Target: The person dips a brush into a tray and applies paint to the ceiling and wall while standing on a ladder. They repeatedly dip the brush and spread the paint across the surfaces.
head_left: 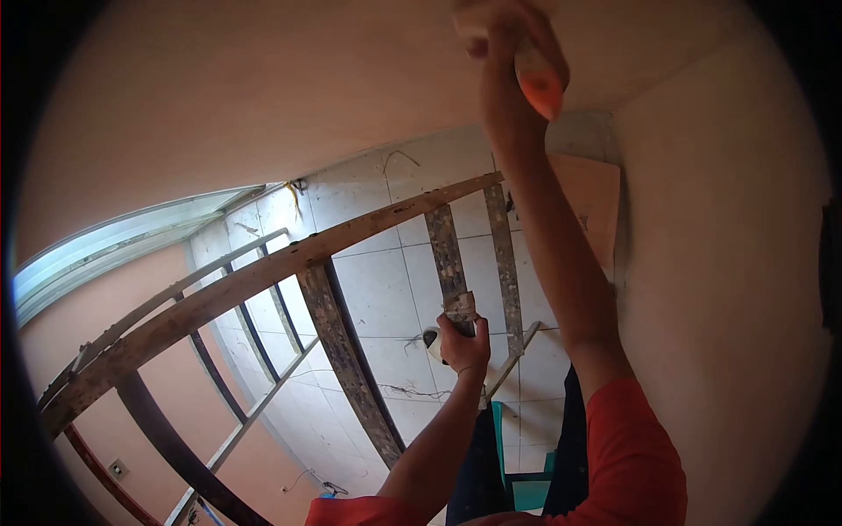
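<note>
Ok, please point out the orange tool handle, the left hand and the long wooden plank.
orange tool handle point(542, 86): head view, on its orange lower end.
left hand point(463, 344): head view, on the middle of the hand.
long wooden plank point(263, 280): head view, on its stained middle stretch.

I am in a room of a house under renovation. I stand high on paint-spattered scaffold planks above a dusty tiled floor strewn with loose wires. Around me are bare pink plastered walls and a window.
</note>
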